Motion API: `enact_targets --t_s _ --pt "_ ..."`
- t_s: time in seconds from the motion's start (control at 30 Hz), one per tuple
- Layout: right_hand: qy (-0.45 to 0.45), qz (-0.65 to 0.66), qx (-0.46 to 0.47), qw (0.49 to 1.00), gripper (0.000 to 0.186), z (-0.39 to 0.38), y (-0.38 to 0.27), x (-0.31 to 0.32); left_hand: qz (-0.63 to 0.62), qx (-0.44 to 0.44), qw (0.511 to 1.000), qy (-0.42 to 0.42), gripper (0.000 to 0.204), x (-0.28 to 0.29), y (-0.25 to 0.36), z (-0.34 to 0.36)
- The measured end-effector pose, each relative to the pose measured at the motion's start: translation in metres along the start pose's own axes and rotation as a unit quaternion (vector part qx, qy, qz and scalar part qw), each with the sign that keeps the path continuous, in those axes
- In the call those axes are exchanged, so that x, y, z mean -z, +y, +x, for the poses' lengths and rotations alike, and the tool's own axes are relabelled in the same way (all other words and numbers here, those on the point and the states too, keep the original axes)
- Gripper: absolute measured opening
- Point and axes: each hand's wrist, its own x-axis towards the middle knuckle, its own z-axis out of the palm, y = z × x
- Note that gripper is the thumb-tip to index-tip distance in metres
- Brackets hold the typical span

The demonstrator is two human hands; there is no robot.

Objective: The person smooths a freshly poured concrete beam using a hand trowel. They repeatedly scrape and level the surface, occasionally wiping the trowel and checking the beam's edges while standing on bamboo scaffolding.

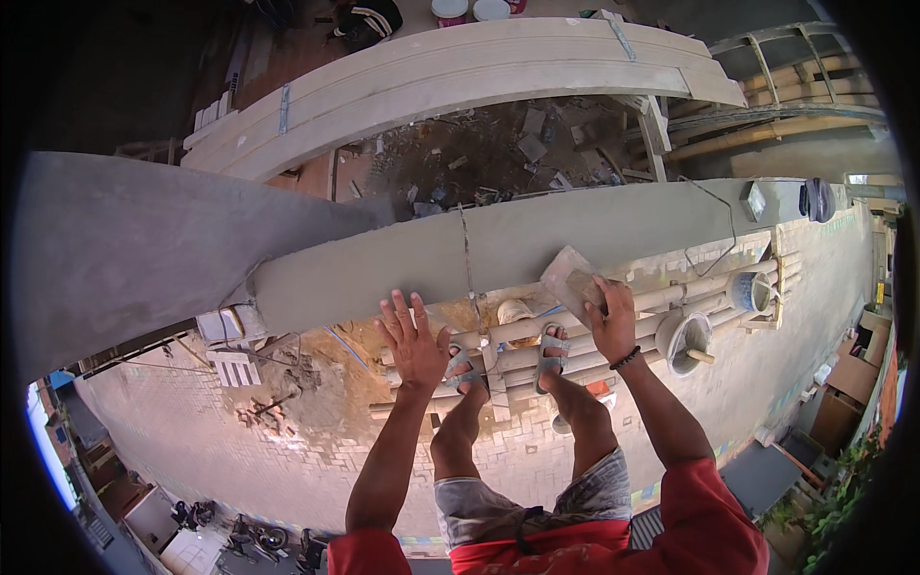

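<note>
The red shirt comes nearest the head camera. Beyond it I see a rectangular float at the near edge of a grey plastered beam, just ahead and left of the right hand, whose fingers are clamped on it. The left hand has its fingers spread wide; I can't tell whether they touch the beam.

The ledge looks smooth, matt and cement-like, the float dull and smeared.
</note>
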Motion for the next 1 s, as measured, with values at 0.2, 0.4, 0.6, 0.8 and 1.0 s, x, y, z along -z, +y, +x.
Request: enact_targets --t_s 0.2,0.4,0.6,0.8,1.0 --pt "-0.067 -0.057 0.090 0.992 0.055 0.036 -0.013 -0.011 -0.044 0.065 0.996 -0.042 0.088 0.013 0.014 -0.035" --pt "-0.119 -0.123 0.178 0.969 0.054 0.056 -0.036 -0.041 -0.058 0.108 0.985 -0.123 0.087 0.012 0.028 -0.074" --pt "-0.105 -0.147 0.172 0.968 0.052 0.062 0.021 0.018 -0.084 0.147 0.975 -0.142 0.086 0.009 0.032 -0.093" --pt "-0.028 -0.186 -0.025 0.982 0.054 0.017 0.122 0.115 -0.079 0.182 0.967 -0.163 0.084 0.015 0.016 -0.105" --pt "0.004 -0.063 -0.092 0.994 0.056 0.012 0.068 0.102 -0.073 0.187 0.958 -0.203 0.079 0.021 0.018 -0.101"
